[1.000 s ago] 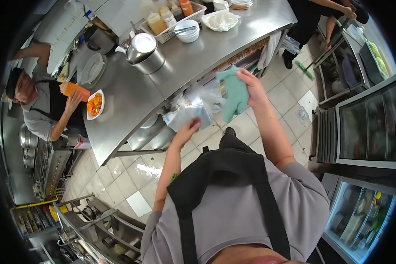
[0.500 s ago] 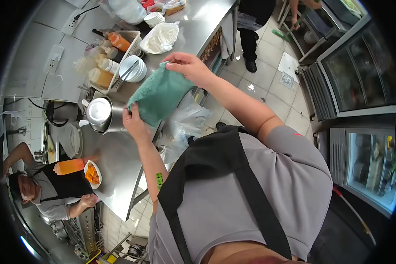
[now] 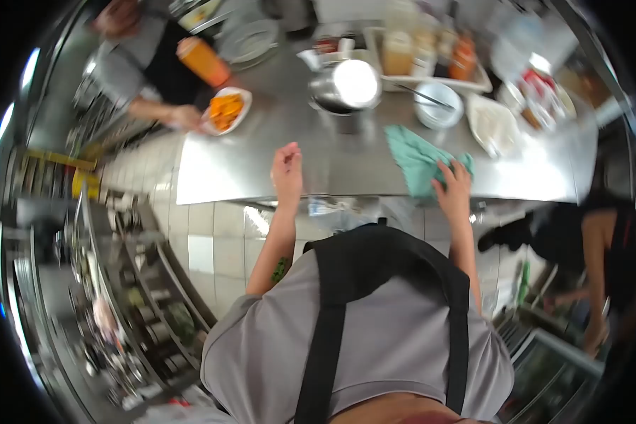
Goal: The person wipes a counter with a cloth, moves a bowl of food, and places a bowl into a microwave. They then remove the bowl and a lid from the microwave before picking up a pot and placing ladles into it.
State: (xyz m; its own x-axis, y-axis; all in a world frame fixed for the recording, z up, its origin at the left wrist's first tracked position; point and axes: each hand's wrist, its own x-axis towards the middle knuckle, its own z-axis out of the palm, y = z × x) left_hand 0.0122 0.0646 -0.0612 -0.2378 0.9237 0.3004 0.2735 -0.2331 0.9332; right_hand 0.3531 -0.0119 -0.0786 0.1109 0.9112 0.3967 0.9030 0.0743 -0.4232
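Note:
A green cloth point(image 3: 418, 157) lies partly bunched on the steel counter, one corner pointing towards the back. My right hand point(image 3: 455, 185) is on its near right part, fingers curled into the fabric. Raised by the counter's front edge, to the left of the cloth, my left hand point(image 3: 287, 169) has its fingers drawn together, with nothing visible in them. Beyond and between my hands stands a shiny metal pot point(image 3: 325, 93). White bowls point(image 3: 439, 116) with a dark utensil across them sit just behind the cloth.
A co-worker's hand point(image 3: 185, 119) touches a white dish of orange food point(image 3: 246, 106) at the counter's left, near an orange squeeze bottle point(image 3: 203, 62). A basket point(image 3: 473, 86) of sauce bottles stands at the back. A bag-lined container point(image 3: 493, 127) is right. Another person point(image 3: 593, 240) is at far right.
My view has swung left to face the counter. The cloth, earlier stretched between both hands in the air, now rests on the counter under my right hand; my left hand has let go.

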